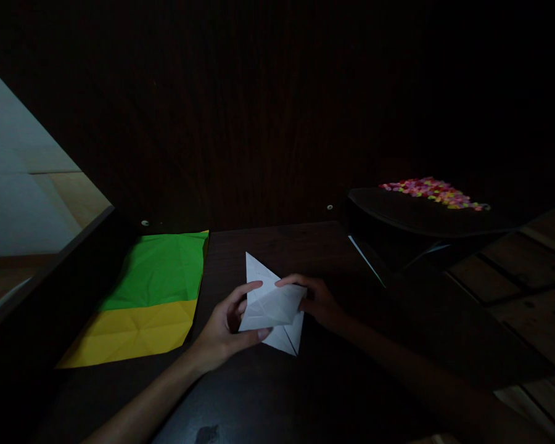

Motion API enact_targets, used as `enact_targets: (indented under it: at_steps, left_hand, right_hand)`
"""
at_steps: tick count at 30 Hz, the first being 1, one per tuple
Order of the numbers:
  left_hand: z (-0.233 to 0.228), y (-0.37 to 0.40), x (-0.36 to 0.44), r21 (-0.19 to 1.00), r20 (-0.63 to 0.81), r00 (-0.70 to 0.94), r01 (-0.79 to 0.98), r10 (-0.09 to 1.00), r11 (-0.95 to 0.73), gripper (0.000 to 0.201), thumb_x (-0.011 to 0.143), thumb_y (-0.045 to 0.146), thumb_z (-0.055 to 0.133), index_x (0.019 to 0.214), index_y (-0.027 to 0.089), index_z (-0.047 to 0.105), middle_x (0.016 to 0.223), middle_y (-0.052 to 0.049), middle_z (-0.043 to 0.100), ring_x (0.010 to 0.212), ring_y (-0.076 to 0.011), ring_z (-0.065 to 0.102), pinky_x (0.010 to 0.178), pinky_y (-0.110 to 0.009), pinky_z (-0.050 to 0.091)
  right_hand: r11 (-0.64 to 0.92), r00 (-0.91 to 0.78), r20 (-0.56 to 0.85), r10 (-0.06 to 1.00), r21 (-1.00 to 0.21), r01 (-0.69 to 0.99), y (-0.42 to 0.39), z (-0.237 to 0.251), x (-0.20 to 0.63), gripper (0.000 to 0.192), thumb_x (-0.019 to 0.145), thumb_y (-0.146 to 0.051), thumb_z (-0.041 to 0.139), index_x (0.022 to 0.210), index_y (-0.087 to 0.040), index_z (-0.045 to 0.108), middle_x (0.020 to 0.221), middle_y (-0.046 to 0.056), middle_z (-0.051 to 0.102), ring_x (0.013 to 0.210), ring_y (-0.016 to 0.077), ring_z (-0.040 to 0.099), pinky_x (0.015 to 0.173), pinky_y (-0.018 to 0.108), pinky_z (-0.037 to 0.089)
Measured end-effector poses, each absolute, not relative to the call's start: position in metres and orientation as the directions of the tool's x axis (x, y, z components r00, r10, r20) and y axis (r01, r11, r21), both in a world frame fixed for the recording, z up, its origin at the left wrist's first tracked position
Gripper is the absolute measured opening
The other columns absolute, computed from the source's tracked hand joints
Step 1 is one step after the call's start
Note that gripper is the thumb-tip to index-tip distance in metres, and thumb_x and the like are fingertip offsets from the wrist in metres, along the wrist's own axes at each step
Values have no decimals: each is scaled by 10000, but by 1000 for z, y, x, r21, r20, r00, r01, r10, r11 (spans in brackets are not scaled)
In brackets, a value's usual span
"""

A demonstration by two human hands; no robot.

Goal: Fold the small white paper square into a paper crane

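Head view: dim dark tabletop (268,394).
Left hand (224,330): thumb and fingers pinch the left edge of a folded white paper (272,305).
Right hand (318,301): fingertips closed on its right edge, steadying the fold between both grips.
Left of grip: green sheet (160,271) over yellow sheet (134,333), lying flat.

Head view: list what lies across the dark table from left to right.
Yellow sheet and green sheet → left hand → folded white paper → right hand → dark tray with colourful small pieces.
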State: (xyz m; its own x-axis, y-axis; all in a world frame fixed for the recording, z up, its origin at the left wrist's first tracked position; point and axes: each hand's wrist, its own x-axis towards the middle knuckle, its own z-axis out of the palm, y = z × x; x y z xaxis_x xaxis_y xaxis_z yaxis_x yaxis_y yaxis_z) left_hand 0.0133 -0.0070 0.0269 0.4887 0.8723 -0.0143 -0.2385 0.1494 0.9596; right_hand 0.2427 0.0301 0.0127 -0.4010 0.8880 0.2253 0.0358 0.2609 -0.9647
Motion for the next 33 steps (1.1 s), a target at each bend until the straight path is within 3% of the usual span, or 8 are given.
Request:
enact_targets:
  at_steps: [3,7,13,20,27,33]
  left_hand:
    - [30,-5,10,983,-16,416,-161,909,91,630,721,175,786,1290,200,517,991,-40,672,813,-156,616,728,-252,479]
    - [31,-3,5,992,-10,351,-112,936,52,557,711,214,769,1238,173,593,1022,-61,682,832,-190,610,711,-256,455]
    - [32,-2,5,988,-51,261,-129,964,88,415,741,315,759,1128,183,691,991,-58,708,901,-236,613,766,-275,438]
    - [32,-3,7,980,-170,187,-67,968,185,403,770,417,752,1084,167,715,905,-65,721,767,-209,615,642,-253,434]
    - [26,-4,8,951,-247,181,-145,952,274,315,734,438,784,809,145,699,692,-16,661,616,-157,573,556,-232,408]
    - [32,-4,10,938,-267,211,-166,940,303,319,729,435,781,828,142,701,701,-20,661,619,-168,582,564,-244,405]
  right_hand:
    - [248,-440,214,872,-969,21,28,13,241,426,788,-530,680,1056,-199,688,978,52,682,854,216,618,729,325,462]
    - [212,-487,205,849,-976,-41,26,13,240,406,784,-472,698,1082,-196,676,959,41,642,834,197,593,714,306,458]
    - [126,-558,199,805,-978,-167,23,15,240,431,760,-426,739,1124,-208,667,1074,59,596,945,226,586,803,343,448]
    - [86,-590,217,778,-966,-242,26,10,241,448,773,-498,716,1119,-216,681,1091,65,584,980,222,578,809,338,451]
    - [5,-567,104,817,-985,-174,21,12,238,412,769,-508,712,1031,-194,666,961,37,596,820,173,584,660,275,489]
    - [-37,-564,27,825,-994,-101,19,13,237,419,738,-471,751,1012,-174,642,846,27,611,732,158,595,599,257,498]
